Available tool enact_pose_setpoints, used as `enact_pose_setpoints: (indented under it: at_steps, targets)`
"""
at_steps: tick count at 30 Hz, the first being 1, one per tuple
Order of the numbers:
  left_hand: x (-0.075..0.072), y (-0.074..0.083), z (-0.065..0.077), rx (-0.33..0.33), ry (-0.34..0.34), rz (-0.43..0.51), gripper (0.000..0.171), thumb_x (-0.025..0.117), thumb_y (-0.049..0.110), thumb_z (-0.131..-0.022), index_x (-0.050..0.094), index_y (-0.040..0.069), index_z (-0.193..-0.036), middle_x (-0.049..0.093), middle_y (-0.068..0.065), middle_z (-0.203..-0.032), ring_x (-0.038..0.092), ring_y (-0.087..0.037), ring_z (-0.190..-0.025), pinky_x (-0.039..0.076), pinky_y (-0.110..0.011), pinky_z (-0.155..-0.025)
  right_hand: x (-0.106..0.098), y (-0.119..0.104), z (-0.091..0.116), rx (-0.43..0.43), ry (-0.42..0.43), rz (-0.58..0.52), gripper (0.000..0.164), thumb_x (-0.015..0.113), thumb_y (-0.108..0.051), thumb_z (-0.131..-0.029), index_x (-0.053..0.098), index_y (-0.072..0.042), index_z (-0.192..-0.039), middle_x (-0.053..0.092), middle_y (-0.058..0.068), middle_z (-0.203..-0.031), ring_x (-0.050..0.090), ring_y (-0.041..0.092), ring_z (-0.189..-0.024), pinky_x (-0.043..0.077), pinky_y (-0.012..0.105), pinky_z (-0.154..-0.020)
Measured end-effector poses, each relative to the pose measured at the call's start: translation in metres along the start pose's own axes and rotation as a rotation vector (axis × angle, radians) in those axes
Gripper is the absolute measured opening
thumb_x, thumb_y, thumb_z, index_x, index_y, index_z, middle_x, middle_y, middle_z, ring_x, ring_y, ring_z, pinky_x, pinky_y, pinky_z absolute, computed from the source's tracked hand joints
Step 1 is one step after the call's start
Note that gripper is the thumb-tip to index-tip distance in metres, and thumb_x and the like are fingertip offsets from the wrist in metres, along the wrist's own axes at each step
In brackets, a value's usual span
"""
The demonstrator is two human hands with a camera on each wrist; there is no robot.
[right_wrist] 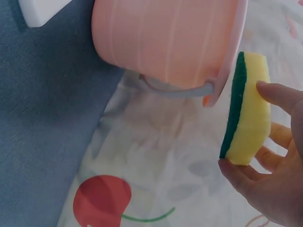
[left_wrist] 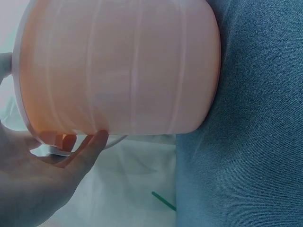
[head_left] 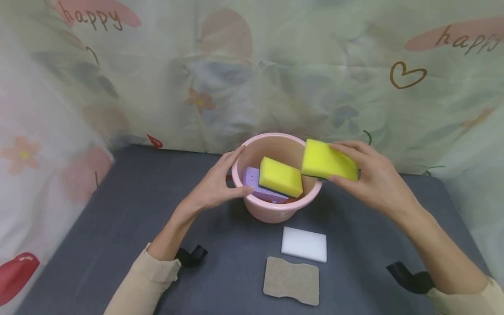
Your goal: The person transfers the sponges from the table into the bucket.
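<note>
A pink bucket (head_left: 271, 214) stands on the dark table, with a purple sponge (head_left: 252, 177) and a yellow sponge (head_left: 280, 177) inside it. My left hand (head_left: 214, 183) grips the bucket's left rim, thumb over the front edge and fingers behind. In the left wrist view, fingertips (left_wrist: 97, 142) touch the bucket's outer wall. At the bucket's right rim, my right hand (head_left: 374, 175) pinches a second yellow sponge (head_left: 328, 159) between thumb and fingers. That sponge's green scouring side (right_wrist: 234, 104) faces the bucket in the right wrist view.
In front of the bucket lie a white sponge pad (head_left: 304, 244) and a grey-brown pad with notched sides (head_left: 291, 281). A patterned curtain (head_left: 260, 87) hangs behind the table (head_left: 220, 267). The bucket's handle (right_wrist: 184, 92) hangs down at its back.
</note>
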State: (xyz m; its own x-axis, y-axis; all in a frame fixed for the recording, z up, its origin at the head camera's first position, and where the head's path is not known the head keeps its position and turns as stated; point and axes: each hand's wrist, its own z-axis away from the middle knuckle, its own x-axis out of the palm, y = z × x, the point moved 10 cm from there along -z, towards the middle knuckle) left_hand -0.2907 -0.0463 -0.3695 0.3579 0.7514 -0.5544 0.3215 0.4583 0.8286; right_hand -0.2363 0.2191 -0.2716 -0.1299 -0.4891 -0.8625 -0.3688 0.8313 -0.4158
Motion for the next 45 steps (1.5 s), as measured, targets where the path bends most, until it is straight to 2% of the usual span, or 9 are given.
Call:
enact_pose_setpoints:
  at_steps: [15,23,34,45]
  targets:
    - [-0.001,0.001,0.0,0.005,0.002,-0.01,0.101,0.079,0.04,-0.079,0.018,0.033,-0.159,0.031,-0.003,-0.153,0.04,-0.022,-0.13,0.047,-0.044,-0.1,0.02,-0.019,-0.023,-0.031,-0.01,-0.057,0.056,0.082,-0.024,-0.082,0.064,-0.013,-0.134,0.059,0.008,-0.133,0.049,0.033,-0.124,0.043,0.053,-0.098]
    - [-0.001,0.001,0.001,0.013,0.0,0.0,0.1,0.079,0.041,-0.079,0.018,0.034,-0.159,0.031,-0.003,-0.153,0.041,-0.022,-0.13,0.047,-0.044,-0.101,0.033,-0.025,-0.032,-0.01,-0.036,-0.081,0.053,0.079,-0.032,-0.084,0.065,-0.015,-0.133,0.062,0.007,-0.133,0.05,0.032,-0.124,0.041,0.053,-0.1]
    - [-0.002,0.001,0.004,0.021,-0.006,0.006,0.1,0.079,0.04,-0.08,0.019,0.032,-0.159,0.032,-0.003,-0.153,0.041,-0.021,-0.13,0.048,-0.043,-0.101,0.053,-0.035,-0.041,0.006,-0.077,-0.061,0.056,0.079,-0.034,-0.084,0.063,-0.015,-0.135,0.059,0.008,-0.136,0.049,0.031,-0.127,0.042,0.052,-0.101]
    - [-0.002,0.002,0.004,0.034,-0.015,0.028,0.099,0.079,0.038,-0.08,0.019,0.032,-0.159,0.031,-0.003,-0.153,0.042,-0.021,-0.13,0.047,-0.043,-0.101,0.069,-0.042,-0.054,-0.047,-0.105,-0.03,0.053,0.074,-0.035,-0.088,0.063,-0.011,-0.134,0.06,0.012,-0.134,0.048,0.033,-0.126,0.04,0.052,-0.103]
